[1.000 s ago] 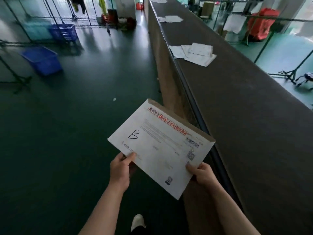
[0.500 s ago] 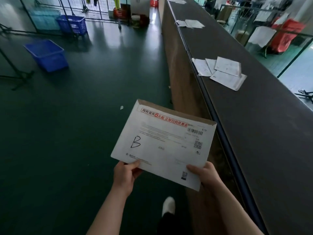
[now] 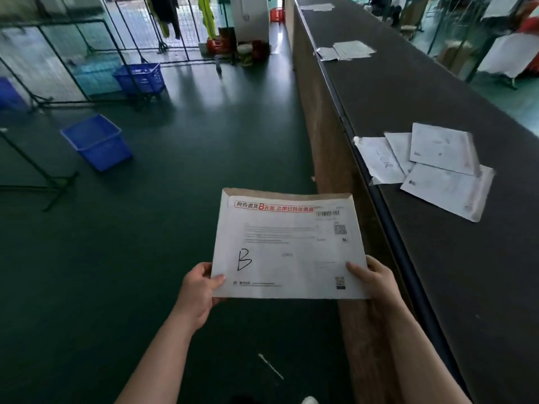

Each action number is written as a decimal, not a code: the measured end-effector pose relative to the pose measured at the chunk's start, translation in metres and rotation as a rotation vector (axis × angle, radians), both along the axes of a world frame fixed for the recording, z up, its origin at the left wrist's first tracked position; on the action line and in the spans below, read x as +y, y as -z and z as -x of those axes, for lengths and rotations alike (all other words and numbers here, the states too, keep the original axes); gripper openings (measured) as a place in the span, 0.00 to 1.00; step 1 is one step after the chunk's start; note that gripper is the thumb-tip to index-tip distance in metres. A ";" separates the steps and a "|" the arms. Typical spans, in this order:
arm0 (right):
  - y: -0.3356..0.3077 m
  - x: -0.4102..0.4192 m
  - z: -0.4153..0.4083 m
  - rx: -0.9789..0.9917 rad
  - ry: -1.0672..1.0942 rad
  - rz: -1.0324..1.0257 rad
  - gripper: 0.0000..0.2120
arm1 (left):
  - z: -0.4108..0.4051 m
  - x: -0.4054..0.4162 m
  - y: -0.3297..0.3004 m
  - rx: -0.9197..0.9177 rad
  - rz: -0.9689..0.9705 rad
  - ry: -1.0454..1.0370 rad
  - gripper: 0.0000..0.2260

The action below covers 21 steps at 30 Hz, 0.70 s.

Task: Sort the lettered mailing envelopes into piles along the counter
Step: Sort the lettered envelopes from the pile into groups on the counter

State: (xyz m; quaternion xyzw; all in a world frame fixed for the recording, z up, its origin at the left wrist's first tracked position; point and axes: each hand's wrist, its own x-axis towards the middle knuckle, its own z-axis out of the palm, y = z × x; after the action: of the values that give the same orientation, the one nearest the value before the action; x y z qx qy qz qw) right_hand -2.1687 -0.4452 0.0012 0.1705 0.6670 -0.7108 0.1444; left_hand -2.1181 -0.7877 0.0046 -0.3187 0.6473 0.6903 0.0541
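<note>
Head view: large white paper mailing envelope with a handwritten black "B" and a red printed banner (image 3: 287,246) is held flat over the dark green floor (image 3: 175,199), just left of the long dark-topped table (image 3: 437,97) and not touching it. Left hand (image 3: 198,290) pinches the envelope's near-left corner, thumb on top, fingers (image 3: 217,301) curled under. Right hand (image 3: 376,282) pinches the near-right corner the same way, thumb on the printed face; its fingers under the paper are hidden.

On the table, ahead and right of the envelope: loose pile of four overlapping white mailers (image 3: 428,167), one corner hanging over the table's near edge. Further along the table, second white pile (image 3: 347,50); beyond it a third, blurred (image 3: 318,7).

Left of the table, on the floor: blue plastic basket (image 3: 97,141), second blue basket (image 3: 140,78) against the black wire-mesh fencing (image 3: 73,53). Thin white stick (image 3: 270,366) lies on the floor below the envelope.
</note>
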 end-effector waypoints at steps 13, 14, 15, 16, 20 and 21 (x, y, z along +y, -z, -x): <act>-0.011 -0.146 0.346 0.042 -0.192 -0.171 0.09 | 0.310 -0.137 0.011 0.112 -0.042 -0.237 0.09; -0.017 -0.154 0.372 0.046 -0.155 -0.160 0.10 | 0.337 -0.145 0.005 0.118 -0.050 -0.223 0.10; -0.022 -0.162 0.400 0.051 -0.108 -0.134 0.10 | 0.369 -0.152 0.000 0.130 -0.056 -0.199 0.10; -0.027 -0.167 0.425 0.041 -0.052 -0.105 0.09 | 0.400 -0.156 -0.006 0.136 -0.057 -0.173 0.10; -0.036 -0.170 0.520 -0.012 0.144 0.053 0.05 | 0.520 -0.154 -0.017 0.179 -0.066 -0.142 0.10; -0.034 -0.169 0.541 -0.021 0.187 0.106 0.05 | 0.546 -0.150 -0.017 0.187 -0.077 -0.142 0.10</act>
State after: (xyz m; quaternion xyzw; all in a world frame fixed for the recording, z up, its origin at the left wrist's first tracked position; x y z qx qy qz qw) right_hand -2.7096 -0.6137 0.0351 0.2316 0.6080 -0.7537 0.0931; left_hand -2.6637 -0.9381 0.0213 -0.2956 0.5983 0.7435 -0.0436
